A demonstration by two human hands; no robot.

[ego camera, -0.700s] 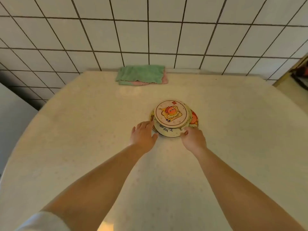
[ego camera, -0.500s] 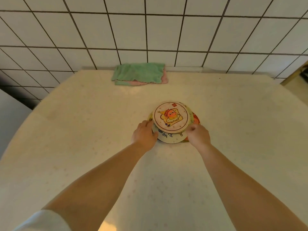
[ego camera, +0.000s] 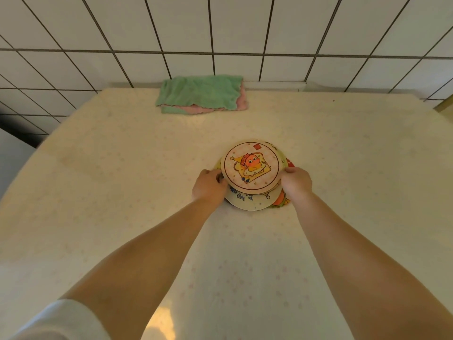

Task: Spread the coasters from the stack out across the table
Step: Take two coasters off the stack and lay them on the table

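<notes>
Cream speckled table [ego camera: 98, 192] against a white tiled wall [ego camera: 245, 28]. Folded green and pink cloths [ego camera: 201, 94] at the far edge. Mid-table, an untidy stack of round coasters [ego camera: 252, 201]. Left hand [ego camera: 208, 186] and right hand [ego camera: 296, 184] curled on opposite rims, gripping the top cartoon-toast coaster [ego camera: 251, 166].

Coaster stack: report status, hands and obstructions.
Left hand and right hand grip top coaster by opposite edges. Coaster stack uneven, none spread yet. Folded cloths at far edge; nothing blocking.
</notes>
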